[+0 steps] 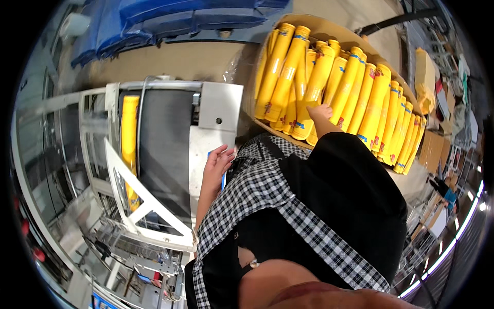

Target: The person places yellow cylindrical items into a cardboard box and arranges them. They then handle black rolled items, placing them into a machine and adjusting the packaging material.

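A cardboard box holds several long yellow tubes stacked side by side. My right hand reaches into the box, its fingers curled over the lower end of one yellow tube in the middle of the stack. My left hand is open with fingers apart, holding nothing. It hovers by the edge of a grey metal machine panel, beside a thin blue item. One more yellow tube lies lengthwise on the machine's dark belt. My checked shirt and black apron fill the lower middle.
The machine's metal frame and guard rails stand at left. Blue covers lie on the floor beyond it. Cardboard boxes and a yellow-filled bag sit at right, past the tube box.
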Motion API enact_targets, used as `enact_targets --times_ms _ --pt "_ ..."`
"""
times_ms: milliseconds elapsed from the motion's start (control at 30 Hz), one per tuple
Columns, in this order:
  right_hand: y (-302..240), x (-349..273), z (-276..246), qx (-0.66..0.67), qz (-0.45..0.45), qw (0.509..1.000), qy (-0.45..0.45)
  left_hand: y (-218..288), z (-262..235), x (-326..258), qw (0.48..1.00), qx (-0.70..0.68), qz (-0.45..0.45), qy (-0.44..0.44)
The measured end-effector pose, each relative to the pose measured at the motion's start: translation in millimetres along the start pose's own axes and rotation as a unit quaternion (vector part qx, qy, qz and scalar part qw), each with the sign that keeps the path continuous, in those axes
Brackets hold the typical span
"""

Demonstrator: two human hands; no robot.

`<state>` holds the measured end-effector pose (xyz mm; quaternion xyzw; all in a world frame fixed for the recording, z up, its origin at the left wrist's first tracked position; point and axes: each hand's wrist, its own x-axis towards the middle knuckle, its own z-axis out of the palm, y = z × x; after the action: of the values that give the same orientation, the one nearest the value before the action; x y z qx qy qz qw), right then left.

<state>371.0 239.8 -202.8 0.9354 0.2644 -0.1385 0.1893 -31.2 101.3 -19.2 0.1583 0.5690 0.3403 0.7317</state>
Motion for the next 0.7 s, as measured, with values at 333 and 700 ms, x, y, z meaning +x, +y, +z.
enact_targets --times_ms 333,700 --pt "-69 -23 7 0.326 -0.088 0.925 -0.172 -4 -46 -17 0.996 0.073 -0.046 -0.010" --pt "-61 -166 -129 0.623 -0.068 0.543 -0.560 33 -4 33 0.987 0.127 0.051 -0.083"
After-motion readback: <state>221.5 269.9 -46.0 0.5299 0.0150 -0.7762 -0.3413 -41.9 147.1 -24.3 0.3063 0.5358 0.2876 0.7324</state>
